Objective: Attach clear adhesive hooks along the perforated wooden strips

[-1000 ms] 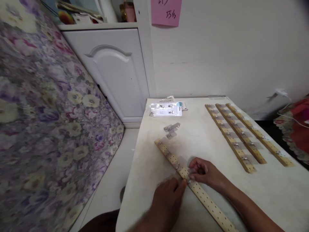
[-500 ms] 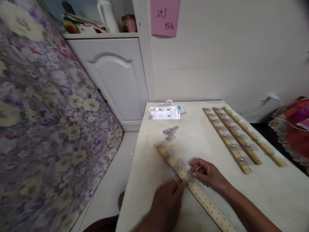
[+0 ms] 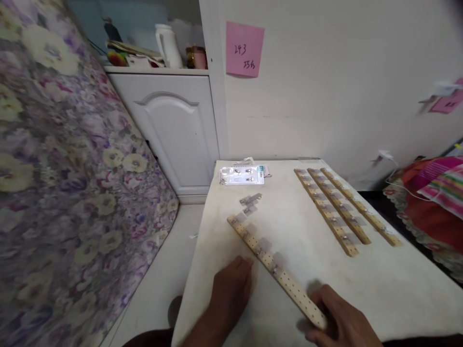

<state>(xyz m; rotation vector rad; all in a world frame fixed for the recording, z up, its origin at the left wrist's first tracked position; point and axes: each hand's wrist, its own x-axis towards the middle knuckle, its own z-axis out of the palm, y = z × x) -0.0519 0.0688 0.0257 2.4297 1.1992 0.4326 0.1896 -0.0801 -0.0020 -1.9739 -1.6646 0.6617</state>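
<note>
White wall point(image 3: 307, 86), smooth and matte, rises at 12 o'clock, bearing two pink paper notes point(image 3: 244, 62), one cut by the frame at 2 o'clock. One door point(image 3: 177, 140) with an arched moulding is at 11, below one white jug point(image 3: 169, 47); one floral curtain point(image 3: 72, 144) fills 9.

On the pale table point(image 3: 282, 207), one wooden strip point(image 3: 294, 292), long, flat and peppered with round holes, slants from 10 o'clock down to 5. Four metal hooks point(image 3: 275, 268) on clear plastic plates sit along its far half. Three bars point(image 3: 338, 205), similarly fitted, lie side by side at 2. Loose hooks point(image 3: 250, 203), too small to count, lie at 10, with at least two shiny packs point(image 3: 240, 175) overlapping at 11.

The right hand point(image 3: 342, 313), at 5, grips the strip's near end. The left hand point(image 3: 233, 284), at 8, has curled fingers just beside the strip; whether it holds anything, I cannot tell.
</note>
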